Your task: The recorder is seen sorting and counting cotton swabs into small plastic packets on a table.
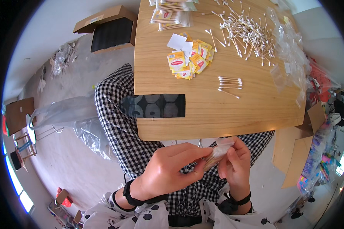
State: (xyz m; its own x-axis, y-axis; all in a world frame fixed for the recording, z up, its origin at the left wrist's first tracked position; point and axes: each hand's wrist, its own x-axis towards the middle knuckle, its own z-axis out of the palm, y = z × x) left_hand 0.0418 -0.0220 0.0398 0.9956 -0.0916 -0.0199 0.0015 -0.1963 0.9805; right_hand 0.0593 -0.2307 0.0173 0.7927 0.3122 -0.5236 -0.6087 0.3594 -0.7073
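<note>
Over my lap, my left hand [176, 166] and my right hand [236, 164] both grip a small clear plastic bag of cotton swabs [215, 155]. The white cotton tips sit toward the bag's upper end, and the thin sticks slant down to the left. My left thumb and forefinger pinch one side, while my right fingers close on the other side near the bag's mouth. On the wooden table [218, 122] ahead, a short row of cotton swabs [230, 83] lies side by side, with one set at an angle below it.
A pile of loose swabs [250, 34] covers the table's far right, beside empty clear bags [288, 45]. Yellow and white cards [191, 59] lie left of it, below stacked filled bags [172, 15]. A black patterned sheet [160, 105] crosses the left edge. Cardboard boxes [288, 150] flank the table.
</note>
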